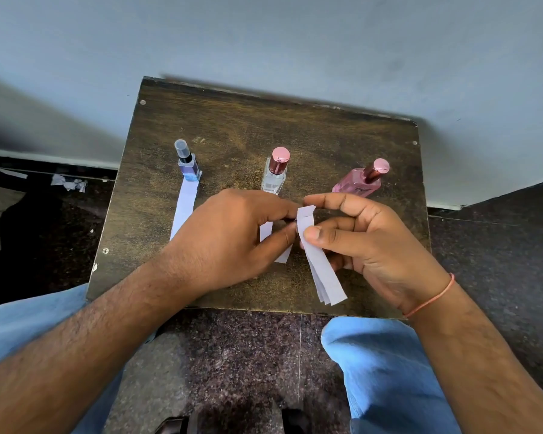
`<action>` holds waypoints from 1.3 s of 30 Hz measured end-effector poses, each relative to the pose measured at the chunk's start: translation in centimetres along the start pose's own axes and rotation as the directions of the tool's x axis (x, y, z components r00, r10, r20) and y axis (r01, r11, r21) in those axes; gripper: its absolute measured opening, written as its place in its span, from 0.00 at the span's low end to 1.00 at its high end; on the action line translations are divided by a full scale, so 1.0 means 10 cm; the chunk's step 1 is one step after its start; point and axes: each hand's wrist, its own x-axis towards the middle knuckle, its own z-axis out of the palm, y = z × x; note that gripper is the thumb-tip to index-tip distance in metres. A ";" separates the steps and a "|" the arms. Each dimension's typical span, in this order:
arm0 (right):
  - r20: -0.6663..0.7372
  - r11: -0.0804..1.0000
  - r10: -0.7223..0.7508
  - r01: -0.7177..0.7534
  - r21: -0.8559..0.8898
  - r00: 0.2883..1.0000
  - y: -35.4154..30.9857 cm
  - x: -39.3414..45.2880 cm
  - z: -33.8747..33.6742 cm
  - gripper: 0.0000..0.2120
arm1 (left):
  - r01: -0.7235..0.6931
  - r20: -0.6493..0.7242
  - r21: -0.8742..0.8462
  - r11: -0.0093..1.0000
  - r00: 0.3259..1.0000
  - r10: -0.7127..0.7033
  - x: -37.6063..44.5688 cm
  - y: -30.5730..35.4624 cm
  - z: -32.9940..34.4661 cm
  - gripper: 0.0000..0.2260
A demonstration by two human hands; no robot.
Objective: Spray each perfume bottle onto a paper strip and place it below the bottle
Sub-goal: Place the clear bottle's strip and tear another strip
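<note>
1. your right hand [380,245] pinches a stack of paper strips [318,261] over the wooden table [232,126].
2. your left hand [232,239] nips the stack's top edge, below the clear bottle [275,175].

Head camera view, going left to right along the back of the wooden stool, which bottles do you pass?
Blue bottle with clear cap → clear bottle with pink cap → pink bottle with pink cap, all on the wooden stool.
</note>
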 end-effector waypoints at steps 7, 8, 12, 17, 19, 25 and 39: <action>0.025 0.998 0.062 -0.062 0.013 0.998 -0.02 -0.02 0.01 0.15 | -0.033 -0.065 0.000 0.999 0.997 0.033 -0.01 -0.04 0.03 0.09; 0.032 0.997 0.070 -0.071 0.006 0.997 -0.03 -0.03 0.01 0.15 | -0.032 -0.065 0.002 0.999 0.997 0.032 0.00 -0.05 0.03 0.09; 0.055 0.996 0.092 -0.091 -0.012 0.994 -0.03 -0.04 0.03 0.12 | -0.028 -0.032 0.026 0.999 0.999 0.029 0.00 -0.07 0.05 0.07; 0.022 0.999 0.053 -0.053 -0.007 0.998 0.00 -0.02 0.05 0.09 | -0.025 -0.019 0.049 0.998 0.999 0.026 0.01 -0.09 0.05 0.08; -0.004 0.999 0.025 -0.025 0.024 1.000 0.02 -0.01 0.06 0.10 | -0.019 -0.022 0.050 0.999 1.000 0.020 0.01 -0.09 0.05 0.09; 0.008 0.994 -0.002 0.001 0.109 1.000 0.06 -0.01 0.05 0.08 | -0.018 -0.034 0.042 0.999 0.999 0.019 0.02 -0.08 0.06 0.09; 0.036 0.952 -0.064 0.050 0.303 0.997 0.03 -0.05 0.08 0.04 | 0.002 -0.062 0.036 0.999 0.998 0.000 0.03 -0.12 0.11 0.08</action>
